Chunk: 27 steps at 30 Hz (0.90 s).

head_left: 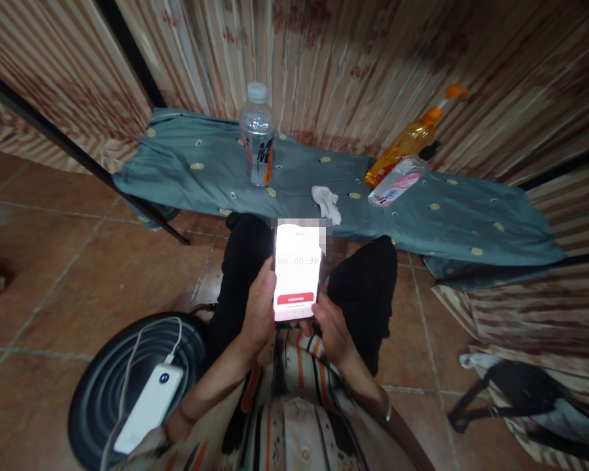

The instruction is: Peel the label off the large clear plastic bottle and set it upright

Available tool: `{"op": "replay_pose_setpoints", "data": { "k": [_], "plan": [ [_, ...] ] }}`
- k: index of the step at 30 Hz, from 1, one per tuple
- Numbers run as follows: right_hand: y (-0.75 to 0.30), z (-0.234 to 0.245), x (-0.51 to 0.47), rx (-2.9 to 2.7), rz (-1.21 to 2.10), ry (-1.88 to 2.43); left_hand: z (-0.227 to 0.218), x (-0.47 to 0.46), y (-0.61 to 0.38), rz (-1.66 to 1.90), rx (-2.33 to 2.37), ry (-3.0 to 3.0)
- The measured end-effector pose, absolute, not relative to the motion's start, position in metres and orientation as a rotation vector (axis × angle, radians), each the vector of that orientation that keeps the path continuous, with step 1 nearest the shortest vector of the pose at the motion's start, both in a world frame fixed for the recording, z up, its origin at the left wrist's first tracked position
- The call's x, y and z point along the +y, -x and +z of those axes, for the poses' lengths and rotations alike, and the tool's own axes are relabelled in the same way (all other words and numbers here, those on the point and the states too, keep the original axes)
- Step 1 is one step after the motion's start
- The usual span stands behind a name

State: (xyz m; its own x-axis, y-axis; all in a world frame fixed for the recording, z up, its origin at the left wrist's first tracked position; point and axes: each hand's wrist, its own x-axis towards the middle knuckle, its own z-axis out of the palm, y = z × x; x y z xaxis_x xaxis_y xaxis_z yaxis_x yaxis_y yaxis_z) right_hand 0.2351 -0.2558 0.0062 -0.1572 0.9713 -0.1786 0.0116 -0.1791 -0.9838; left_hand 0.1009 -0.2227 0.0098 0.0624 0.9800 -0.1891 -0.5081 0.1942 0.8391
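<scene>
A smartphone [297, 271] with a bright white screen is held upright above my lap. The screen reads 00:00:36 and has a red button near its bottom. My left hand [261, 304] grips the phone's left edge, thumb along the side. My right hand [330, 324] holds the lower right corner, its thumb at the bottom of the screen. Fingers of both hands are partly hidden behind the phone. Beyond the phone, a crumpled white tissue [326, 204] lies on a bench covered with teal cloth [201, 186].
On the bench stand a clear plastic bottle [258, 140], an orange pump bottle [405, 140] and a smaller clear bottle [397, 182]. A white power bank [150, 405] with a cable rests on a round black stool [86, 392] at left. A black bag [520, 392] lies at right.
</scene>
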Motion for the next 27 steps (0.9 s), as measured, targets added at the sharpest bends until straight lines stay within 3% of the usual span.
{"op": "replay_pose_setpoints", "data": {
  "k": [27],
  "plan": [
    [-0.2371, 0.0086, -0.2534, -1.312, 1.451, 1.193, 0.0093, -0.221, -0.1, 1.312, 0.907, -0.746]
  ]
}}
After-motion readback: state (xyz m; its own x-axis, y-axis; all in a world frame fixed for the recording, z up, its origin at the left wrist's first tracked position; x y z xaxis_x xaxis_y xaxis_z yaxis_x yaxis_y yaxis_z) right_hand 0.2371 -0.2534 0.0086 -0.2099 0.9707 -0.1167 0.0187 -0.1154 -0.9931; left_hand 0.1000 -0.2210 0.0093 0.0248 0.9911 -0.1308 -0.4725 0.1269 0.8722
